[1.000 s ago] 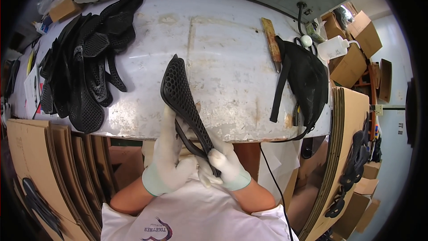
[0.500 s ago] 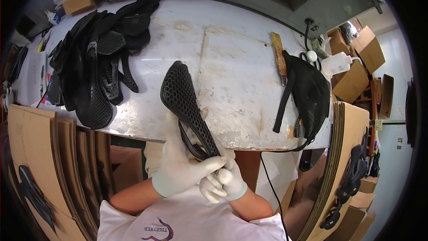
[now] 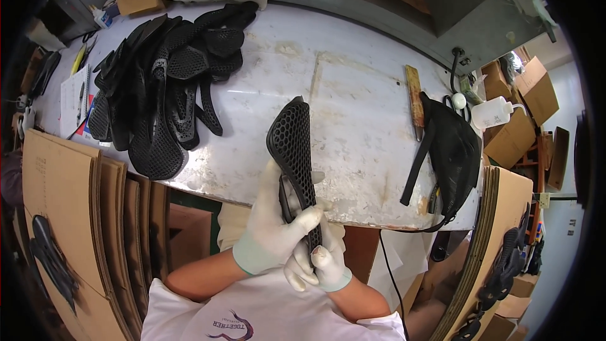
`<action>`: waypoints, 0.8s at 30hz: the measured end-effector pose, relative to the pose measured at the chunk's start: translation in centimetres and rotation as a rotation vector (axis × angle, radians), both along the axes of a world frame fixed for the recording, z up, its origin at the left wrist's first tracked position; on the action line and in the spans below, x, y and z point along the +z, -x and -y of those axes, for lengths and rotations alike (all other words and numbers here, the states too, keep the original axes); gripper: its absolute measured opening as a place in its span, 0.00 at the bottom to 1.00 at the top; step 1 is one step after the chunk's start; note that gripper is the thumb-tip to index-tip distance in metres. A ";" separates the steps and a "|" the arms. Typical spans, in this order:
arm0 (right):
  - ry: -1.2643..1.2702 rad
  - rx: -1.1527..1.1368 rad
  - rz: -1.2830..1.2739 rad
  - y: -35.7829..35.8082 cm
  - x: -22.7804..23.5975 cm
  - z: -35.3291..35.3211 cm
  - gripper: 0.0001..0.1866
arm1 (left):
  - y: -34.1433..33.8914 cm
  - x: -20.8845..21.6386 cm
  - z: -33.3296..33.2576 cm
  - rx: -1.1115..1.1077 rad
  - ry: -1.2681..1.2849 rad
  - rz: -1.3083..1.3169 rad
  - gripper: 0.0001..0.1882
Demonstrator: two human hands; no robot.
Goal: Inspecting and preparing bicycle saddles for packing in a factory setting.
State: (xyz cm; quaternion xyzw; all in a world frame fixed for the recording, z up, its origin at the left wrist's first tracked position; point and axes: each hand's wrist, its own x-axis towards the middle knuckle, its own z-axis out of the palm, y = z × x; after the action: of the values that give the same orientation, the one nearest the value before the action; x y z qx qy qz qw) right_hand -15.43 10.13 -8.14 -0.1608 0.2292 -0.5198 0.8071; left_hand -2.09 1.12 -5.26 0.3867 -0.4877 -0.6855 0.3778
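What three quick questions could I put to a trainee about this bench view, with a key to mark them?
1. True or false: the left hand and the right hand both grip the black honeycomb saddle pad.
2. Where on the workbench does the pile of black pads lie? A) right end; B) left part; C) middle of the near edge.
3. Fill in: the held pad's ____ (wider/narrower) end points toward the top of the picture.

Key: 1. True; 2. B; 3. wider.
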 end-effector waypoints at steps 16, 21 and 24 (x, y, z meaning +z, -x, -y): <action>0.355 0.071 -0.934 2.6 -2.0 -1.2 0.45 | -1.5 1.1 -0.3 0.059 -0.057 -0.038 0.35; 0.504 -0.708 -1.471 6.5 1.0 0.7 0.42 | -5.7 2.6 0.9 -0.394 -0.391 -0.365 0.42; 0.591 -0.271 -1.222 8.4 5.4 2.8 0.34 | -6.4 1.2 0.7 -0.474 -0.466 -0.321 0.35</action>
State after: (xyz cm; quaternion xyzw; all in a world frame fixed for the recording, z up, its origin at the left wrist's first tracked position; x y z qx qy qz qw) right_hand -23.83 7.30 -2.78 -0.6079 0.5095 -0.4729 0.3837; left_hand 4.27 0.40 -4.06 0.2264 -0.3289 -0.8986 0.1820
